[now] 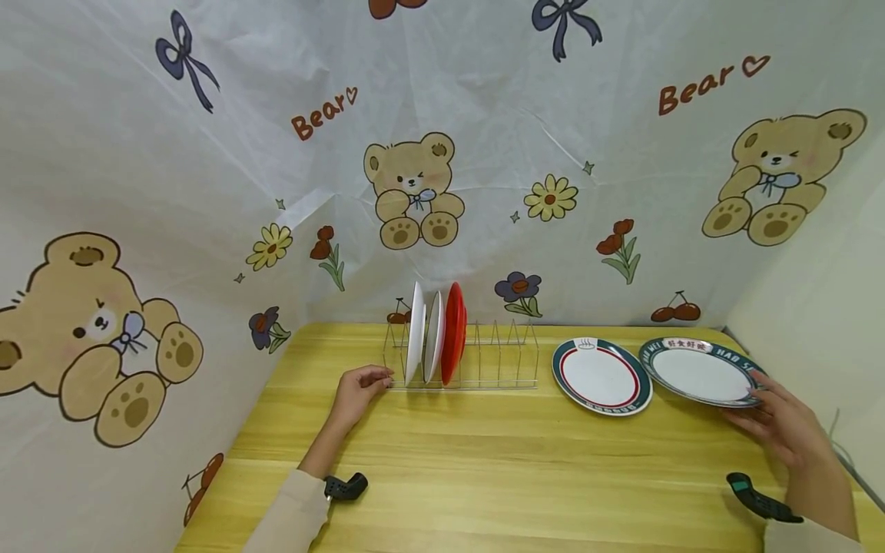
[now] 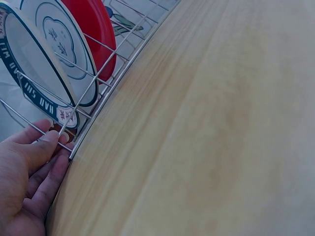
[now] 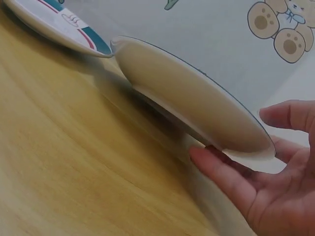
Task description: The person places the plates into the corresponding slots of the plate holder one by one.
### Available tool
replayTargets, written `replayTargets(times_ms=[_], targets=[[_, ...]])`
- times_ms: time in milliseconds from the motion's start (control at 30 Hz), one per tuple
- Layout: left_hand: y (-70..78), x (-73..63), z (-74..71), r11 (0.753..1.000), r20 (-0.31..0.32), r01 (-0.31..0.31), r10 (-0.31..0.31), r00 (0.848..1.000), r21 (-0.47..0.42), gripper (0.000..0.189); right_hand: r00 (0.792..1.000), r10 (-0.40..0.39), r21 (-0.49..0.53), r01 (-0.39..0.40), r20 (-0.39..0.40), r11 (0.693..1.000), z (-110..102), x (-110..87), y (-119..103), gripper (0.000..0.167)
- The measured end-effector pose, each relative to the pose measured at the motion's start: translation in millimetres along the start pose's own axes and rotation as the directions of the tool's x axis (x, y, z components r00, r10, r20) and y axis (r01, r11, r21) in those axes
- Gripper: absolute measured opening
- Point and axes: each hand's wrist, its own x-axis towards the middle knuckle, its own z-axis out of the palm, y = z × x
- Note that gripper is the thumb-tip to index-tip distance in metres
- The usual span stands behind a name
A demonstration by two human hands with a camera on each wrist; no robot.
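My left hand pinches the left end of a wire dish rack between thumb and fingers. Three pieces stand on edge in its left slots: a white plate with a green lettered rim, a white plate with a blue pattern and a red plate. At the right, my right hand grips the right edge of a green-rimmed white plate, fingers underneath. That plate tilts, its right side raised off the table, as the right wrist view shows.
Another green-rimmed plate with a red ring lies flat between the rack and the held plate, its edge close to that one. Behind the wooden table hangs a bear-print cloth. A pale wall borders the right side.
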Motion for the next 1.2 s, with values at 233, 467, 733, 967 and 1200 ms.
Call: replayTargets(times_ms=[233,467,733,967,1200], targets=[[-1.9,-2.5,0.4,1.000,-0.024,-0.031,0.031,0.999,0.004,0.015,0.990,-0.112,0.122,0.101,0.087,0.987,3,-1.7,1,0.065],[-3.4,-3.9,1.3,0.998,-0.026,-0.057,0.057,0.998,0.003,0.013,0.986,-0.161,0.052,0.163,-0.045,0.985,15,-6.3,-2,0.077],[-9.9,-3.8,1.4,0.998,-0.019,-0.063,0.063,0.998,0.001,0.014,0.968,-0.247,0.015,0.248,-0.051,0.969,32,-4.7,-13,0.076],[-6.3,-2.0,0.7,0.998,-0.011,-0.068,0.067,0.998,-0.008,0.014,0.951,-0.308,-0.006,0.308,-0.011,0.951,51,-4.9,-24,0.074],[-6.0,0.2,1.6,0.999,-0.023,-0.053,0.053,0.998,-0.002,0.015,0.937,-0.349,-0.060,0.348,-0.012,0.936,68,-5.4,-32,0.070]])
